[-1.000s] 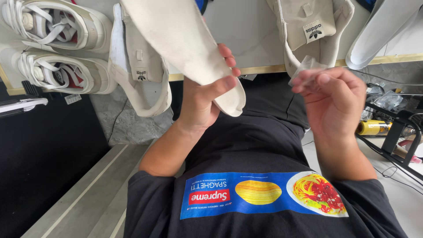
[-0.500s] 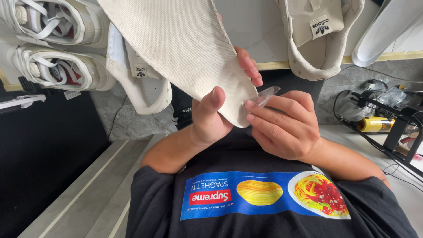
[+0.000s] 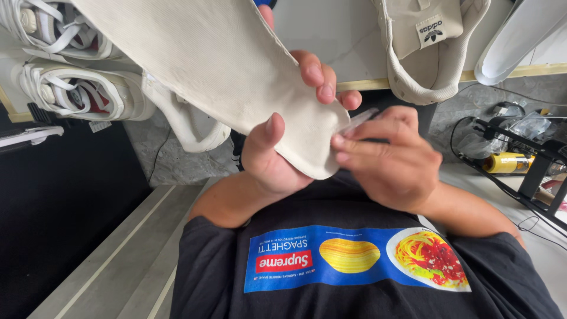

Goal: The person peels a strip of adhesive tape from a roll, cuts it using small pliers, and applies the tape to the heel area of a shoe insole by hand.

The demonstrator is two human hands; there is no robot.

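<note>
Right hand has come in from the side since a second ago and now sits against the rounded end of the cream insole, closer than half a second back. Left hand grips the insole near that end, thumb on the facing side, fingers curled over the far edge. Right hand closed, fingertips pinched at the insole edge on a small clear sliver, what it is unclear. Insole held up in front of the chest, slanting up toward top left, above the black T-shirt with a blue printed panel. White sneakers on the white worktop at left, a beige shoe at top right, a yellow can far right.
</note>
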